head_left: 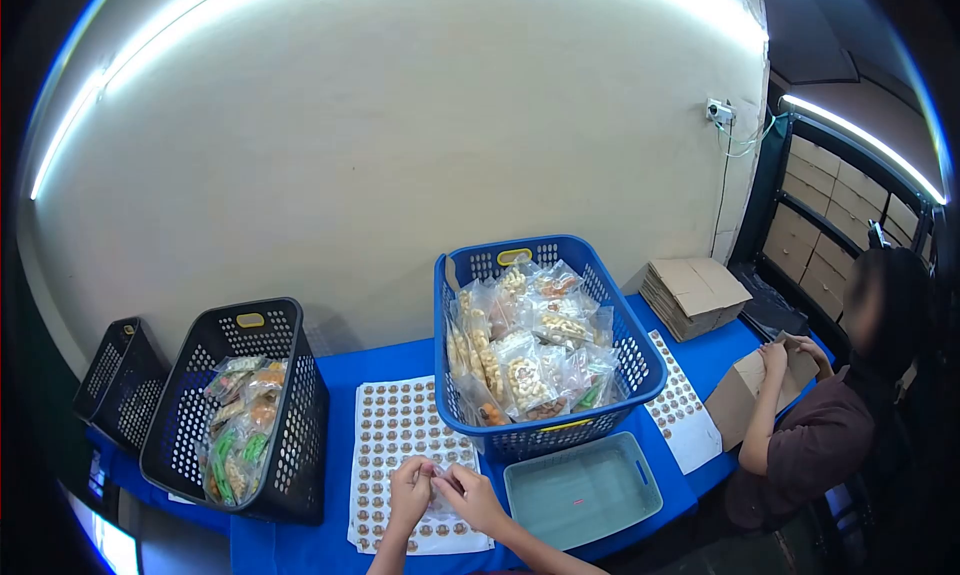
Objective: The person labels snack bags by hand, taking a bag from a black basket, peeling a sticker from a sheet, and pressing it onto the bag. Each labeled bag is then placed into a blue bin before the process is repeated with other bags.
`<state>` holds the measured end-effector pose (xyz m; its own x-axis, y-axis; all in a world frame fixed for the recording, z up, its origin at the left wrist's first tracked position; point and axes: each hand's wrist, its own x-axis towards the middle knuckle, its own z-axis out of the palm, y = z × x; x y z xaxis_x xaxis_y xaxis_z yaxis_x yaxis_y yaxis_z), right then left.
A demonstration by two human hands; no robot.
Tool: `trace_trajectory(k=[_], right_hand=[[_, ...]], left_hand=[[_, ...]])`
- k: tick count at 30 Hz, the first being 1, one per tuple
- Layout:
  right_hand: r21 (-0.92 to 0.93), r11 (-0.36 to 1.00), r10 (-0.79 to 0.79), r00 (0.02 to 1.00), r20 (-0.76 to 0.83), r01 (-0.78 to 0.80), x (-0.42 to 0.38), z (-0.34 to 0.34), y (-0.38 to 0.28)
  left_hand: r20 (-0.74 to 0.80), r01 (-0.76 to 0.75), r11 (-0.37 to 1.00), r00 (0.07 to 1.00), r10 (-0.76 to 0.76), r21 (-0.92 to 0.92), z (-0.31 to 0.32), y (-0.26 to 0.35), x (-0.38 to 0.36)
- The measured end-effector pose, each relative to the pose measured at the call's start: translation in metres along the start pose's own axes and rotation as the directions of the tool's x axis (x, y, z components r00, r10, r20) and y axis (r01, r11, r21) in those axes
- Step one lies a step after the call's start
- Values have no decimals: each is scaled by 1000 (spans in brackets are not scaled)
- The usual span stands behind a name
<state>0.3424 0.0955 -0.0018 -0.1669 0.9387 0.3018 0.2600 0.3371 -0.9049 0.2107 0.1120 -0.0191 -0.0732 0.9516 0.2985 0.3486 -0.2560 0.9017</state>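
My left hand (pixel 409 493) and my right hand (pixel 474 502) are close together above the sheets of round stickers (pixel 385 445). Both have their fingers closed on a clear plastic bag (pixel 440 504), which hangs between them. Its contents are too small and blurred to make out. Just behind my hands stands a blue basket (pixel 560 438) heaped with clear packets of snacks (pixel 535 350). A shallow grey-green tray (pixel 583 490) lies to the right of my right hand.
A black basket (pixel 310 425) on the left holds several snack packets (pixel 240 435), with another black basket (pixel 125 395) beyond it. Flattened cartons (pixel 695 297) and a second sticker sheet (pixel 690 435) lie right. There, a co-worker (pixel 825 445) handles a cardboard box (pixel 738 403).
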Motion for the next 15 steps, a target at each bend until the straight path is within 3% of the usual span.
trace_trajectory(k=[1, 6, 8, 11, 15], right_hand=[[14, 999, 40, 998, 45, -41, 2, 0, -2], [4, 995, -95, 995, 0, 95, 9, 8, 2], [-7, 996, -88, 994, 67, 89, 8, 9, 2], [-105, 985, -143, 989, -24, 139, 1, 27, 7], [-13, 995, -96, 995, 14, 97, 0, 30, 1]], left_hand=[[-36, 68, 996, 997, -70, -54, 1, 1, -2], [-75, 181, 944, 975, -209, -275, 1, -3, 1], [-173, 127, 951, 968, -180, -281, -4, -5, 10], [-261, 108, 957, 948, -181, -271, -11, -18, 18], [-306, 94, 963, 936, -171, -253, -20, -22, 20]])
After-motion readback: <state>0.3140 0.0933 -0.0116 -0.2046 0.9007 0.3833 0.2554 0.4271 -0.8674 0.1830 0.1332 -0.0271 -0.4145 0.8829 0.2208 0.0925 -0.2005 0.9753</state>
